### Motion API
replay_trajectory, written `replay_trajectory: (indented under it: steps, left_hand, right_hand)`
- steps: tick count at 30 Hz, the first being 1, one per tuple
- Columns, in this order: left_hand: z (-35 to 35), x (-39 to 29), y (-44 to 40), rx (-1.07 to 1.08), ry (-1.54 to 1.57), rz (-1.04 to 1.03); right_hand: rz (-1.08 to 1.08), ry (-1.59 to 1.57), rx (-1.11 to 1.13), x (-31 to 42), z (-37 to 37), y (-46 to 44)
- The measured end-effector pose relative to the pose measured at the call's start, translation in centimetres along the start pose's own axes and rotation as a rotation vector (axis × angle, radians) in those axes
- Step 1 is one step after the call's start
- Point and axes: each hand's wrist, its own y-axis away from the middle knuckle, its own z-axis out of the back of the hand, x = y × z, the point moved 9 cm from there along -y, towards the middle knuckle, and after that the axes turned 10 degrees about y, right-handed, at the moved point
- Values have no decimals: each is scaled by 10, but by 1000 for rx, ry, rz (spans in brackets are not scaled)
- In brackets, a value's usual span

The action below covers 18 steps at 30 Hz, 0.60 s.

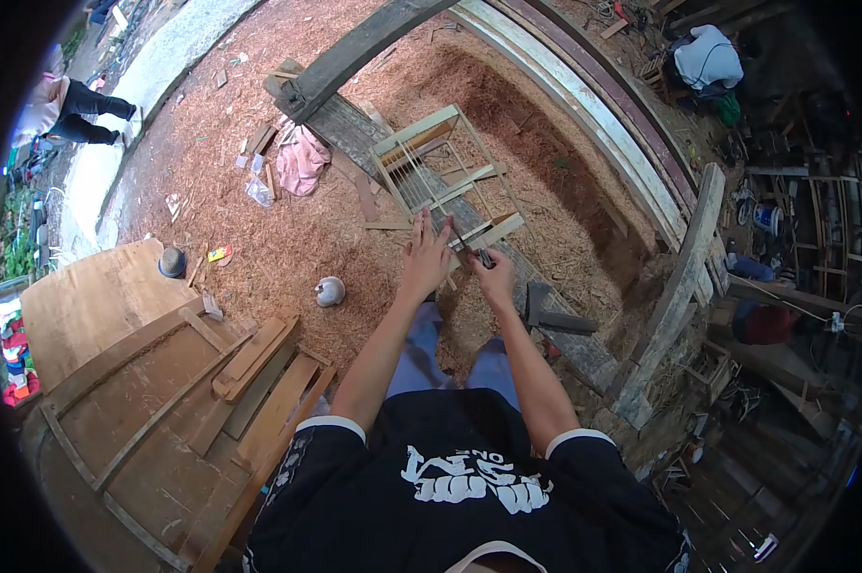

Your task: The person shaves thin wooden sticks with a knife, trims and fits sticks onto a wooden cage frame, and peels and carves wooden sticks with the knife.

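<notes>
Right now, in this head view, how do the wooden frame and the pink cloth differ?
The wooden frame is pale and made of thin straight pieces with gaps between them; the pink cloth is soft and crumpled.
The wooden frame looks larger in the picture than the pink cloth.
The wooden frame lies over an old board; the pink cloth lies beside it.
Both have wood shavings around them.

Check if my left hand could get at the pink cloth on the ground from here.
Probably yes, with a lean: nothing tall seems to stand between your left hand and the pink cloth, though that hand is at the wooden frame.
</notes>
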Motion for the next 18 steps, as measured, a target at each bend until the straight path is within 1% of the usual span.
replay_trajectory:
  steps: [3, 5, 9, 11, 14, 18]
  left_hand:
    - [0, 0, 0, 4, -11, 8]
    - [-1, 1, 0, 9, -12, 13]
    - [-5, 5, -1, -21, 37, -20]
    - [-8, 7, -2, -37, 48, -38]
    - [-7, 3, -4, 52, 3, -4]
    - [-5, 1, -5, 70, 23, 18]
  right_hand:
    - [-9, -1, 6, 1, 2, 1]
    - [22, 9, -12, 2, 2, 1]
    - [-1, 14, -16, 4, 4, 3]
    - [22, 13, -50, 7, 6, 5]
    - [49, 9, -59, 10, 8, 6]
    - [49, -29, -39, 10, 9, 7]
